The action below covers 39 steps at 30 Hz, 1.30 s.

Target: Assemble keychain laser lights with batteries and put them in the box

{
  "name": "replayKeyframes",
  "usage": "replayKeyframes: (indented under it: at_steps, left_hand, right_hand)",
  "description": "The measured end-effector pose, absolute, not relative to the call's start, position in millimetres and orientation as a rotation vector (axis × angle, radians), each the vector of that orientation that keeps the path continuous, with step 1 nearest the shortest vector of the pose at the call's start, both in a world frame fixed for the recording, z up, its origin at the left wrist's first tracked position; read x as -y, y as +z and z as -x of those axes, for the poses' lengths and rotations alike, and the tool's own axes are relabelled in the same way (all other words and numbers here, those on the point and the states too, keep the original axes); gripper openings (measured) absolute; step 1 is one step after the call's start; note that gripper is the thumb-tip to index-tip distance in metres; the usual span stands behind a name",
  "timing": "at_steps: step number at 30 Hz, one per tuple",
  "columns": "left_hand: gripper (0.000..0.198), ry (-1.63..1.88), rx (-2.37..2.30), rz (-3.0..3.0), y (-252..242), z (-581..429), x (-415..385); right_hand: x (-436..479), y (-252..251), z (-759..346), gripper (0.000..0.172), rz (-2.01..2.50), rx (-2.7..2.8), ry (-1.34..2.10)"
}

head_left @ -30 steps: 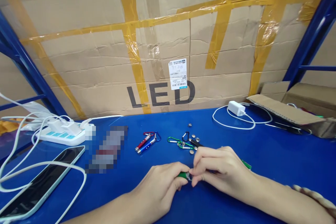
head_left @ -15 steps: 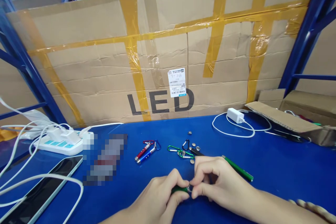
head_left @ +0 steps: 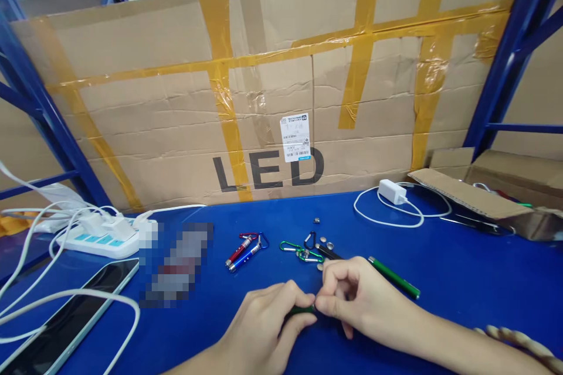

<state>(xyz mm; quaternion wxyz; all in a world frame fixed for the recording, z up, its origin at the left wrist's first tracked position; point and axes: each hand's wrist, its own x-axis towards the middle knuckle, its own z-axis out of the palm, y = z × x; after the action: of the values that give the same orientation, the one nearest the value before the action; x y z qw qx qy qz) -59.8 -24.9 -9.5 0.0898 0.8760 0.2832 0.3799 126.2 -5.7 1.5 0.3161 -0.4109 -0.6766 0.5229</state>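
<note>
My left hand (head_left: 272,316) is closed around a small green metal tube (head_left: 301,309), probably a mini flashlight body. At the tube's right end the thumb and fingers of my right hand (head_left: 352,296) are pinched together; what they hold is hidden. Just beyond lie green carabiners (head_left: 290,247), a dark carabiner (head_left: 310,239), several small button cells (head_left: 329,245) and a black tube (head_left: 329,252) partly behind my right hand. Another green tube (head_left: 394,278) rests to the right. Left of the carabiners are a red mini flashlight (head_left: 240,251) and a blue one (head_left: 246,258), each with a clip.
A white power strip (head_left: 103,244) with cables and a phone (head_left: 73,310) occupy the left side. A white charger (head_left: 392,192) with its looped cable, tweezers (head_left: 475,222) and an open carton (head_left: 519,187) stand at the right. A large cardboard sheet (head_left: 272,94) closes off the back.
My right fingertips have closed in on the tube's end, hiding the small shiny piece that showed between my hands. The view has shifted slightly.
</note>
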Motion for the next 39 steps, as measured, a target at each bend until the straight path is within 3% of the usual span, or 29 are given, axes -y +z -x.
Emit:
replayKeyframes:
  at_steps: [6,20,32,39]
  left_hand:
    - [0.007,1.124,-0.867,-2.593,-7.3,61.5,23.4]
    - [0.027,1.123,-0.808,-2.645,-6.5,65.2,22.1]
    - [0.042,1.002,-0.781,-2.641,-2.9,60.3,25.5]
    - [0.038,0.956,-0.647,-2.598,3.5,63.1,25.9]
  right_hand:
    - [2.5,1.7,-128.2,0.046,1.045,1.709,1.582]
    - [2.1,6.4,-129.6,0.051,1.011,1.628,1.659]
    - [-3.6,2.7,-130.4,0.033,1.191,1.601,1.654]
    - [2.7,1.2,-125.4,0.048,1.254,1.567,1.608]
